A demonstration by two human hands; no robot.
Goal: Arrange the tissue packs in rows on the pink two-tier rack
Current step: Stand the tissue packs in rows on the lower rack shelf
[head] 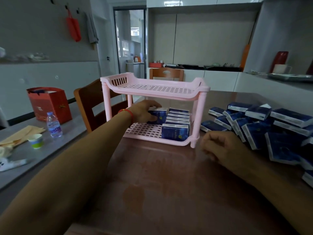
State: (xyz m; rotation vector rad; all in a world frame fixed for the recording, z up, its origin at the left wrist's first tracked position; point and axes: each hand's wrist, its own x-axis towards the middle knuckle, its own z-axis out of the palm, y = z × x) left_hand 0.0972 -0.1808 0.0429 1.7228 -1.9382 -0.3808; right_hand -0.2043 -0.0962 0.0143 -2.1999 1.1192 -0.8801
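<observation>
Pale pink plastic two-tier rack [153, 89]: both shelves showed a grid of small rectangular slots; end panel was slatted. Dark blue rectangular tissue packs [175, 133] on the lower shelf carried white edge bands; the loose pile of matching packs [264, 126] was the same blue and white. Glossy reddish-brown wooden worktop [169, 184]. Red cord bracelet [126, 112] on the left wrist. Red paper gift bag [50, 106]. Green-and-white paper cup [35, 140].

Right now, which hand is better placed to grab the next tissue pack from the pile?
Probably the right hand: it rests empty on the table beside the loose tissue packs, while the left hand grips a pack inside the pink rack.
</observation>
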